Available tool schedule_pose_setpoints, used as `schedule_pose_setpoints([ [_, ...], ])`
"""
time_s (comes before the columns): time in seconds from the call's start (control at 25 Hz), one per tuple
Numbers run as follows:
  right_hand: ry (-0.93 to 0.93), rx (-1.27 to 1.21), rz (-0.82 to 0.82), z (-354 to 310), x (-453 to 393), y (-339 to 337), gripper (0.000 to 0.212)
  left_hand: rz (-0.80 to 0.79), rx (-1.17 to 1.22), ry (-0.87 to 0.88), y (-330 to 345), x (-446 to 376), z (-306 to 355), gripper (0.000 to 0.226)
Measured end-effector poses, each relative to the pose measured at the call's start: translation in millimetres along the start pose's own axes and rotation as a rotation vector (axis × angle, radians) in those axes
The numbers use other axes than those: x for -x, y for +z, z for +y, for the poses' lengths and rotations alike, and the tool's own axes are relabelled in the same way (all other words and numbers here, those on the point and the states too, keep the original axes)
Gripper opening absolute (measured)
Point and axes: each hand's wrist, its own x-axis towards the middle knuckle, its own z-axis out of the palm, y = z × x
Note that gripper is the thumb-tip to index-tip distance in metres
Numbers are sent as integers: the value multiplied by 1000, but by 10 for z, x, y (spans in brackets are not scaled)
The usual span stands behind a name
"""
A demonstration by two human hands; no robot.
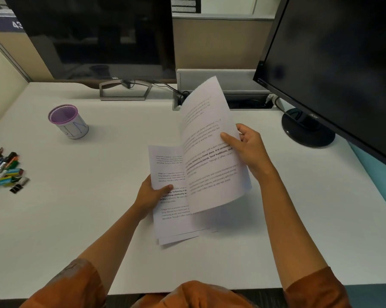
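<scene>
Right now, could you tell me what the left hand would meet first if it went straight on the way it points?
The left hand grips the paper stack by its left edge; pushed on toward the far right, it would likely meet the lifted sheet held by the right hand; depth is unclear.

The lifted sheet (pixel 209 147) stands right across the right half of the stack of papers (pixel 172 218), so the printed lines below break off mid-word, and the finer text on both is too small and soft to read. On the right hand (pixel 247 147) the thumb shows on the front of that sheet with the fingers mostly tucked behind it, while the left hand (pixel 150 196) has its fingers out of sight under the stack. Over at the left edge the markers (pixel 1 167) are cut off, and the left monitor (pixel 94 36) and right monitor (pixel 343 63) both run out of the picture at the top.
</scene>
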Motion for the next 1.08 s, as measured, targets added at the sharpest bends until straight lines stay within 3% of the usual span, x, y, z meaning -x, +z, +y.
schedule_pose_setpoints([
  [0.16,90,47,95,565,-99,143,38,-10,-50,33,-3,17,23,48],
  [0.32,182,244,122,1044,47,367,47,-70,89,-18,-19,-28,18,68],
  [0.44,150,319,164,1249,171,549,43,-79,141,-67,-21,-63,38,73],
  [0.6,108,302,302,1335,262,740,35,-3,90,-80,20,-32,87,34],
  [0.68,85,304,353,1392,291,787,36,-3,78,-85,25,-7,88,31],
  [0.84,79,516,418,1556,226,691,64,-37,30,-95,5,-31,117,21],
  [0.96,168,355,389,1514,117,538,76,-85,78,-82,3,-53,207,23],
  [1.08,234,66,202,1328,35,351,61,-145,111,-16,68,-43,311,31],
])
